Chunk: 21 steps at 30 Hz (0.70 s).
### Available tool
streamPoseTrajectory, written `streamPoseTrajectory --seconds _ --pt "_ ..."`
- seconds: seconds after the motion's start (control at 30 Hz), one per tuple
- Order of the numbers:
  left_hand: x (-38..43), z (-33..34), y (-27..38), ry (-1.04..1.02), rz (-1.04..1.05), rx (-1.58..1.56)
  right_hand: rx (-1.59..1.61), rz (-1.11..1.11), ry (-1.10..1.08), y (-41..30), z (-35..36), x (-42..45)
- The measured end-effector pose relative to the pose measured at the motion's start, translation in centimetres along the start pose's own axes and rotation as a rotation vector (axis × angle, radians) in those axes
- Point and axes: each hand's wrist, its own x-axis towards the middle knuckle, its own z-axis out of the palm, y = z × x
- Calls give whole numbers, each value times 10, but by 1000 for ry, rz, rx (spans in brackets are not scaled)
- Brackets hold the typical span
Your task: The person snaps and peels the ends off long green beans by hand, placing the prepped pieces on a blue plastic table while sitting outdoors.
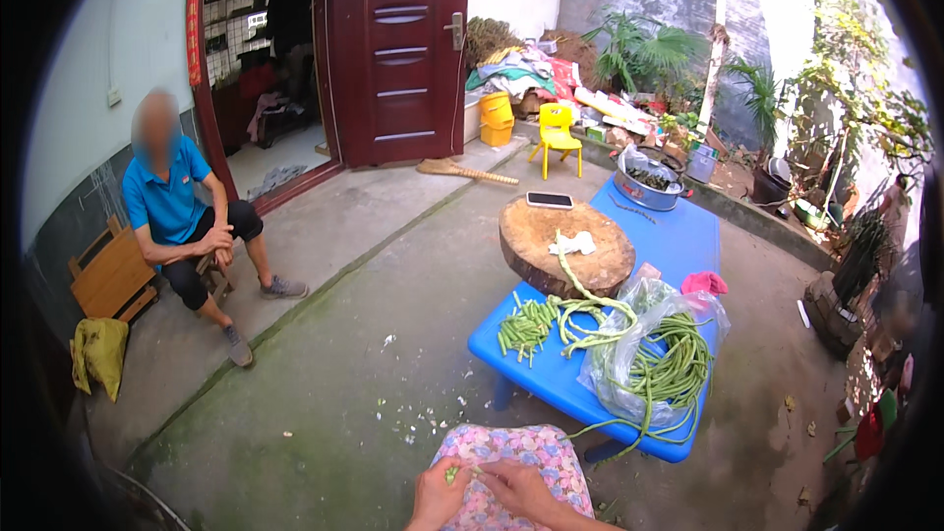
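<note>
Both hands meet low in the picture, above a flowered cloth [549, 461]. My left hand [440, 490] is closed around short green bean pieces [450, 475]. My right hand [520, 488] pinches the end of a bean between thumb and fingers, close beside the left. Ahead stands a blue plastic table [538, 372]. On it lie a pile of cut bean pieces [525, 328], a braid-like bundle of pale long beans [590, 302] and a clear plastic bag [612, 372] with a coil of darker long beans [675, 358]. Some beans hang over the near edge.
A round wooden chopping block [531, 243] on the table bears a phone [549, 200] and crumpled white tissue [582, 243]. Behind it are a metal pot [649, 195] and a small yellow chair [557, 136]. A pink cloth [704, 282] lies right. A person [166, 192] sits at left.
</note>
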Motion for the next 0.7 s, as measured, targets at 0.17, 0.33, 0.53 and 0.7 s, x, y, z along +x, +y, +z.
streamPoseTrajectory --seconds 0.17,0.33,0.53,0.7 --pt "10 5 -29 -112 -32 -542 130 -23 136 -2 11 1" --pt "39 19 -139 -58 220 34 405 90 259 -8 -6 28" --pt "13 -76 -87 272 225 976 699 17 371 13 -79 40" --pt "16 -60 -25 176 15 152 318 -84 -30 14 -32 30"
